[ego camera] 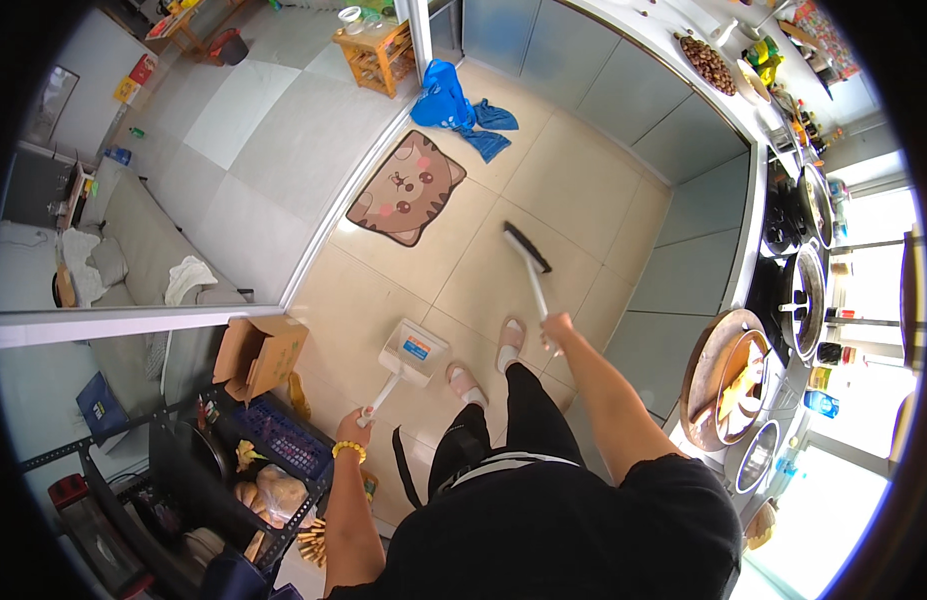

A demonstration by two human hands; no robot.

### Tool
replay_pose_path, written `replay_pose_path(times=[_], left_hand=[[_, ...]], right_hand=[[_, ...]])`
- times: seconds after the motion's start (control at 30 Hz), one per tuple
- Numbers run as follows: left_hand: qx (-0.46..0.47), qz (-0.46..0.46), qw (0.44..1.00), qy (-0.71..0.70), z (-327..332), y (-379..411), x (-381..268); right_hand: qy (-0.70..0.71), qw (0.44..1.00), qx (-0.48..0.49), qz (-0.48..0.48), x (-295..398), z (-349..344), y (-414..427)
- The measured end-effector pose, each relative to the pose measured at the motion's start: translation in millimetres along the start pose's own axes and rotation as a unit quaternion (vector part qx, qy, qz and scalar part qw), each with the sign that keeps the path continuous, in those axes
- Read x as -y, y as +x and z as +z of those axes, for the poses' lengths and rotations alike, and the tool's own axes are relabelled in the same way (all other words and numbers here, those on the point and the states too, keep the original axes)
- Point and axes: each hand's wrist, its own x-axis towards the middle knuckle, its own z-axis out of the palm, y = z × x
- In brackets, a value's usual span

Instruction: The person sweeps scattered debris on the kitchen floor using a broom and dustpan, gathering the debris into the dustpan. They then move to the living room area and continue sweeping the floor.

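Observation:
My right hand [557, 334] is closed round the pale handle of a broom [528, 247], whose dark bristles lie on the beige tiled floor ahead of my feet. At the left, my left hand [354, 427] grips the handle of a white dustpan [414, 351] with a blue and orange label. The pan is on or just above the floor, left of my slippered feet; the gap cannot be told. Beyond it lies a brown cat-face mat [408, 189], apart from the broom head.
Blue bags [442, 97] lie by the sliding-door track. An open cardboard box [261, 352] and a black metal shelf [283, 532] stand at the left. Grey cabinets [692, 270] line the right under a counter with pans, a round wooden board [707, 375] and a steel bowl [757, 456].

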Motion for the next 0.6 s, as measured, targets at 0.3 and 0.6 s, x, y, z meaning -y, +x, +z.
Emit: replay_pose_path(times=[0.3,0.6], left_hand=[[-0.001,-0.080,0.997,0.023,0,-15,47],[-0.028,-0.063,0.998,0.005,10,-37,62]], right_hand=[[0.123,0.987,0.102,0.016,12,129,-173],[-0.003,0.993,0.009,-0.121,23,34,-193]])
